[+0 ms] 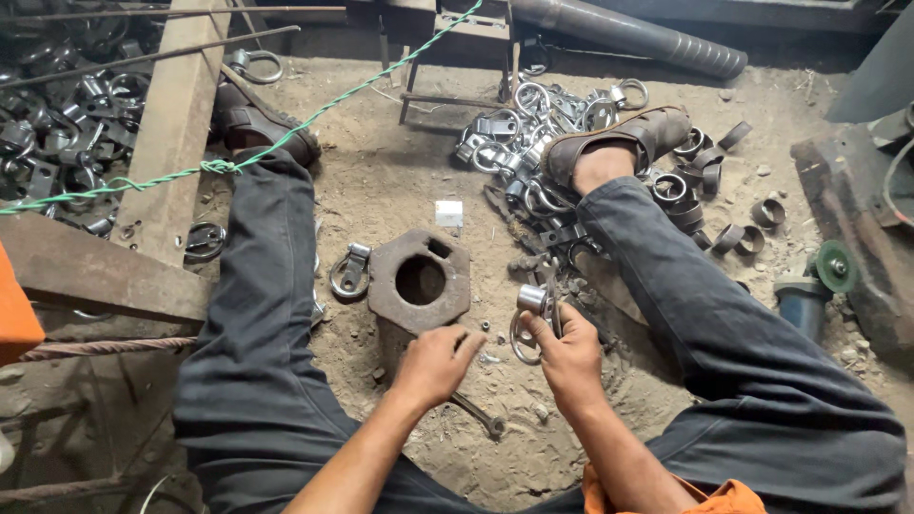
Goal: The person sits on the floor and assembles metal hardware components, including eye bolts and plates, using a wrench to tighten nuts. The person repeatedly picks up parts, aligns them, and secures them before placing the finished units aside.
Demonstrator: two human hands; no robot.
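I sit on a sandy floor with my legs spread. My right hand (571, 357) grips a metal ring clamp (529, 319), a round loop with a short cylinder at its top. My left hand (436, 364) hovers just left of it, fingers curled, holding nothing I can see. Right in front of both hands lies a heavy rusty octagonal iron block (419, 278) with a round hole in its middle. A finished ring clamp (349, 272) rests on the floor to the block's left. A steel spanner (479, 416) lies under my left wrist.
A heap of shiny ring clamps (526, 133) lies by my right foot, with dark steel rings (709, 195) beyond it. More clamps (67, 124) pile up at far left behind wooden beams (171, 124). A green rope (314, 109) crosses over my left leg. A green-wheeled tool (819, 281) sits at right.
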